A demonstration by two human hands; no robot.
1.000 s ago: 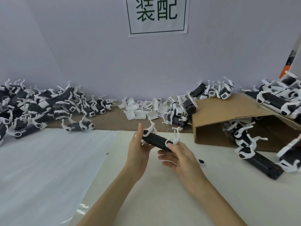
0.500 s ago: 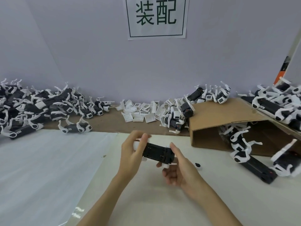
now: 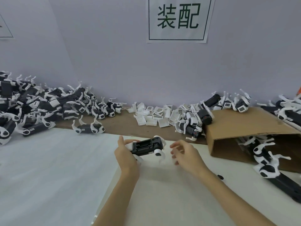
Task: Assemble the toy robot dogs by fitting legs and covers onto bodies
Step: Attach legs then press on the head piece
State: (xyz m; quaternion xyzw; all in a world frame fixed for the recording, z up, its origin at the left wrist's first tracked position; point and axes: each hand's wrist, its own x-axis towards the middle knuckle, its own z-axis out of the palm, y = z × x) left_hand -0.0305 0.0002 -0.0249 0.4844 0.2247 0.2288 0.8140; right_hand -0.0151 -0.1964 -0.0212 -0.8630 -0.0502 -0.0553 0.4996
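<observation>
A black toy dog body (image 3: 147, 147) with white legs hangs just above the white table, its open underside compartment turned toward me. My left hand (image 3: 126, 154) grips its left end, thumb on top. My right hand (image 3: 185, 154) hovers a little to the right of the body, fingers loosely spread, holding nothing. A heap of white covers (image 3: 154, 115) lies on the brown strip at the back. Finished dogs (image 3: 32, 106) are piled at the far left.
A tipped cardboard box (image 3: 244, 128) spills unfinished dog bodies (image 3: 267, 159) at the right. More dogs (image 3: 234, 103) sit on top of it. One single dog (image 3: 88, 128) lies near the brown strip, left of centre. A printed sign (image 3: 178, 19) hangs on the wall.
My right hand has let go of the dog body and drawn off to the right. The body has been rolled over, legs now downward, and my left hand alone holds it.
</observation>
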